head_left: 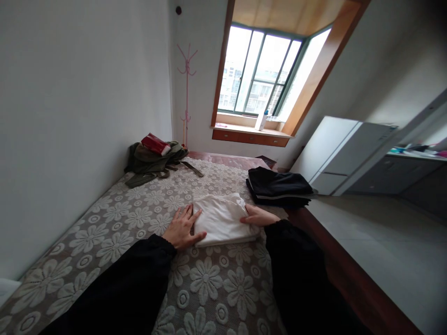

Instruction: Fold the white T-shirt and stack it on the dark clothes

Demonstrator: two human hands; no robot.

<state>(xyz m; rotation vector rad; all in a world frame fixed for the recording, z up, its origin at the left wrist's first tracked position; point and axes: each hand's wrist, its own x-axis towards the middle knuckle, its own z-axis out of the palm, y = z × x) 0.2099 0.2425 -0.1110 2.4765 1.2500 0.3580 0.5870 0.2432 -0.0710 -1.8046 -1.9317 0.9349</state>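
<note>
Lying left of the black stack (279, 184) on the bedspread (138, 217), the white cloth (221, 221) looks longest crosswise. The left hand (181, 229), fingers spread flat, touches its edge away from the stack; the right hand (261, 216), nearer the stack, half-curls at the other, grip unclear.

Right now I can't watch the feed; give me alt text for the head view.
A left hand and a right hand touch opposite sides of a folded white cloth on a flower-patterned cover. A stack of dark folded fabric sits beyond the right hand; at back left, a red packet lies on a green bag. A window stands beyond.
</note>
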